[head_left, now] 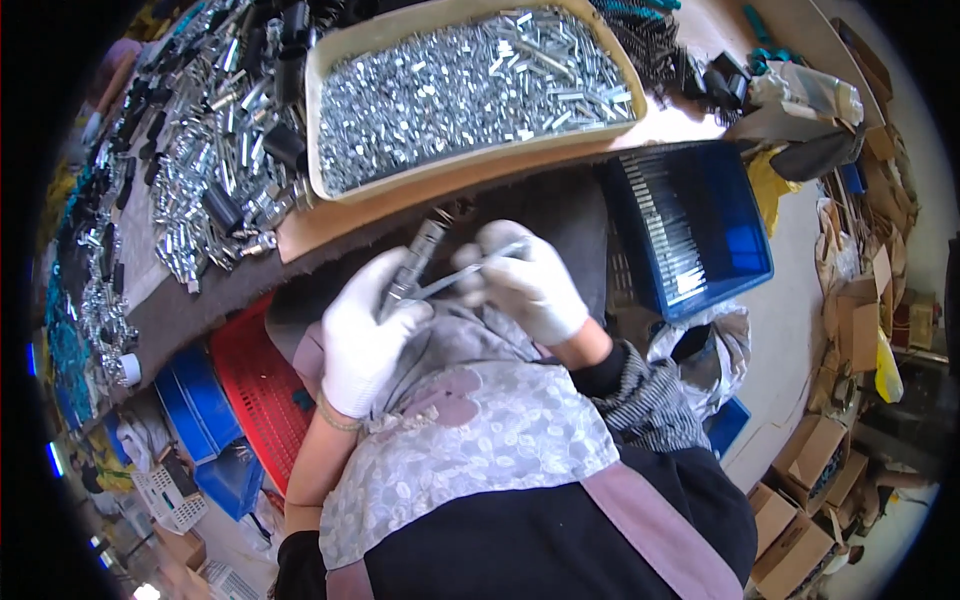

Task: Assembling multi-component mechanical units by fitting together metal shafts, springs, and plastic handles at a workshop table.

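Observation:
In the middle, my left hand (pixel 362 345), in a white glove, is closed around a silver metal cylinder with dark slots (pixel 422 252). This piece slants up and away towards the table edge. My right hand (pixel 535 285), gloved too, pinches a thin metal rod (pixel 452 279). The rod runs leftward, its far end close to the lower end of the cylinder; whether they are joined is unclear. Both hands are above my lap, over a grey patterned apron (pixel 500 405). Just beyond them, a cream tray (pixel 470 165) full of small shiny metal pieces stands on the table.
Loose metal parts and black cylinders (pixel 225 205) are heaped on the table's left side. A blue crate (pixel 655 225) stands at the right, below the table edge. A red basket (pixel 255 390) and blue bins (pixel 195 400) are low on the left. Cardboard boxes (pixel 795 540) lie right.

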Available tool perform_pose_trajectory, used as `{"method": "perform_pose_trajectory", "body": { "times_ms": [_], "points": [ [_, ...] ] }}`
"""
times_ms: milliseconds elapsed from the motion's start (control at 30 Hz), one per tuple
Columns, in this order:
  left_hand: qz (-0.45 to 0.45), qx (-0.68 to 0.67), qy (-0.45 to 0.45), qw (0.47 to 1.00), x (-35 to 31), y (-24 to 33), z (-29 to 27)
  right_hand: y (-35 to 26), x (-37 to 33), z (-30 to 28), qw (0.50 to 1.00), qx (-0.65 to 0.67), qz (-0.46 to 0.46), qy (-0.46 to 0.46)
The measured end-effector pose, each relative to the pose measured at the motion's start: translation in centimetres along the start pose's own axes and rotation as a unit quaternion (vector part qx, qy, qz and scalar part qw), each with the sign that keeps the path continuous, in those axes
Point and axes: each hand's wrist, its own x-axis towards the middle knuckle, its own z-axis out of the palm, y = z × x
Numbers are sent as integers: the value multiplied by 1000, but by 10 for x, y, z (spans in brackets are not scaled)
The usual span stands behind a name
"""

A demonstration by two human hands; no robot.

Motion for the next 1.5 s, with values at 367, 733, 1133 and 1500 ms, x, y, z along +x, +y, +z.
{"method": "perform_pose_trajectory", "body": {
  "times_ms": [367,733,1133,1500],
  "points": [
    [-43,-64,108,991,-19,-29,-48,25,36,38,984,-124,101,-76],
    [39,9,65,997,-21,-28,-60,14,33,51,917,-381,81,-80],
    [-13,-47,75,996,-31,-16,-69,2,21,72,941,-278,183,-66],
    [-118,-166,70,977,-30,-5,-67,9,18,81,915,-379,127,-50]
  ]
}}
